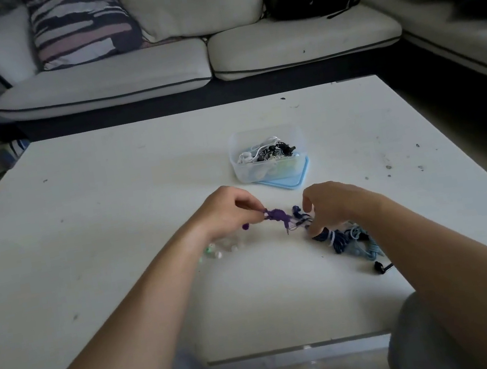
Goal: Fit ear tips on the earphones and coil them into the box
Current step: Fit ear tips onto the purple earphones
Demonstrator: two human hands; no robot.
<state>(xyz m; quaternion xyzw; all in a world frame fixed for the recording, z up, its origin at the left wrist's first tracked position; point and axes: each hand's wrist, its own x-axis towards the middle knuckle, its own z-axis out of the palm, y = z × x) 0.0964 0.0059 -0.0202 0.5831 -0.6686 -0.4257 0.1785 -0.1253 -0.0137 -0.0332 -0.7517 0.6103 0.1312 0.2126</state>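
On the white tabletop [110, 188], small ear tips [216, 251] lie beside the left wrist. Left hand [227, 210] bends down, its grip pinching tangled purple earphones [277, 215]. Right hand [333, 202] curls over dark blue earphones [337, 238]; whether its grip holds them, nobody can tell. Behind sits the clear box [265, 171].

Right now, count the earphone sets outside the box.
3: purple corded earphones in the left hand, dark blue coiled earphones by the right hand, light blue coiled earphones alongside; more possibly hidden.
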